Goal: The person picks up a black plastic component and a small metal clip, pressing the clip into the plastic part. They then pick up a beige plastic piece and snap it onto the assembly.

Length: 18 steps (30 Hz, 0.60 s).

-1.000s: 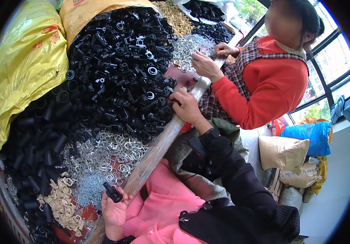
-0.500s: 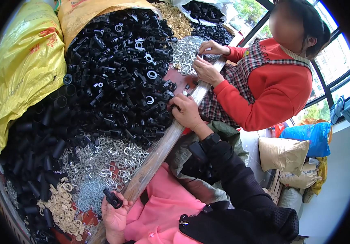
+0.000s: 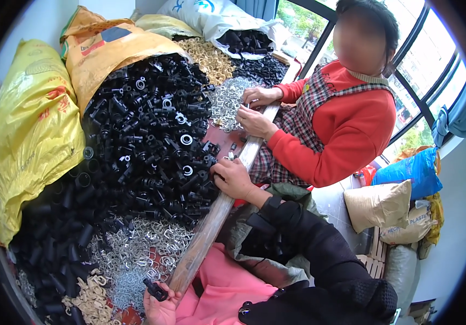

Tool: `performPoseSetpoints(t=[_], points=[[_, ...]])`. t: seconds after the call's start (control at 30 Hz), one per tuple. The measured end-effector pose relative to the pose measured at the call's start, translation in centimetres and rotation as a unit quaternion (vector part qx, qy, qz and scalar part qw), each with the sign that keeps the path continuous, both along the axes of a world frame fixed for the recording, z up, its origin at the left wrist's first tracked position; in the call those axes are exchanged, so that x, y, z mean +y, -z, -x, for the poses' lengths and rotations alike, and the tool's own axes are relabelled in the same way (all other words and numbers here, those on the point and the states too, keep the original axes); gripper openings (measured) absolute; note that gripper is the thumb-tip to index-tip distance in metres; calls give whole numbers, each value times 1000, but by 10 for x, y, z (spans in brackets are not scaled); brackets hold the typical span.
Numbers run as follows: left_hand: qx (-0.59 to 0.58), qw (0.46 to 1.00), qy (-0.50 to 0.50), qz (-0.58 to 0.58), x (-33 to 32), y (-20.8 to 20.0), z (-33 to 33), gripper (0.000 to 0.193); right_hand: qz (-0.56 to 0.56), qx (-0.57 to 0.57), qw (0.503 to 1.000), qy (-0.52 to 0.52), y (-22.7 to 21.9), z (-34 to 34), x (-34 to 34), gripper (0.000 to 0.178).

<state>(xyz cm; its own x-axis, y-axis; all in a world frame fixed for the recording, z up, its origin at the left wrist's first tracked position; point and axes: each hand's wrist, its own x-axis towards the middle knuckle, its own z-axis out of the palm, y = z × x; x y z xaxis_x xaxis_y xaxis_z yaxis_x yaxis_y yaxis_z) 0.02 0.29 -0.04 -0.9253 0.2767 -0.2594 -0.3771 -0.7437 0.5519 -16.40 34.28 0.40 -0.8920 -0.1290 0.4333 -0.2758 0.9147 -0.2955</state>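
Observation:
In my left hand, at the near end of the wooden edge, is a small black plastic fitting, held between thumb and fingers. My right hand rests farther along that edge, at the right rim of a big heap of black plastic fittings. Its fingers are curled, and whatever they grip is hidden. Beside my left hand lie small pale-blue metal screws, silvery U-shaped clips and beige clips.
A wooden beam borders the table. Across to the right, a co-worker in a red sweater handles small parts by another clip pile. Yellow and orange sacks stand at left; filled bags sit at right.
The head view has shifted, so the scene sits lower and a little left at the far side. My left hand still holds the black fitting; my right hand stays by the heap.

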Motion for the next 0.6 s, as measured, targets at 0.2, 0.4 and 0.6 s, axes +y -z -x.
performPoseSetpoints(t=[0.2,0.4,0.6], points=[[5,999,46,-27,-6,-2,4,34,-10,-8,1000,4,7,3,2,9],[17,997,57,-50,-6,-3,4,32,10,-11,1000,-2,7,1,-1,9],[18,997,60,-40,-3,-8,8,32,3,-29,1000,-3,3,3,1,10]])
